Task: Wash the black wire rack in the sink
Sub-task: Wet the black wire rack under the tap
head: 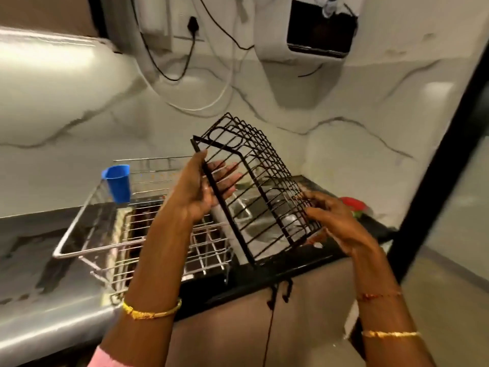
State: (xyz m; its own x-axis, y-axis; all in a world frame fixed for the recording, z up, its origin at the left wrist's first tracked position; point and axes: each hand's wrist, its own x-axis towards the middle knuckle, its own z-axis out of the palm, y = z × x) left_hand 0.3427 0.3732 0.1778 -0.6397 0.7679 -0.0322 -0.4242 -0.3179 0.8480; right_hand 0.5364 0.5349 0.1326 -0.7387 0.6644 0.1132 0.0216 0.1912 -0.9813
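**Black wire rack held above the sink**

The black wire rack (254, 186) is tilted in the air over the steel sink (264, 221), near the right end of the dark worktop (291, 268). It is thin parallel bars in a folded frame (glossy). The left hand (203, 189) grips its upper edge, fingers behind the bars; the right hand (328, 218) pinches the lower corner.

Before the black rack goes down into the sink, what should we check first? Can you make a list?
1. Left hand has a grip on the black wire rack: ok.
2. Right hand holds the rack's lower end: ok.
3. Rack is over the sink: ok.
4. Sink free of dishes: cannot tell, the rack hides it.
5. Water running: cannot tell, no tap in view.
6. Blue cup out of the way, on the steel drainer: ok.
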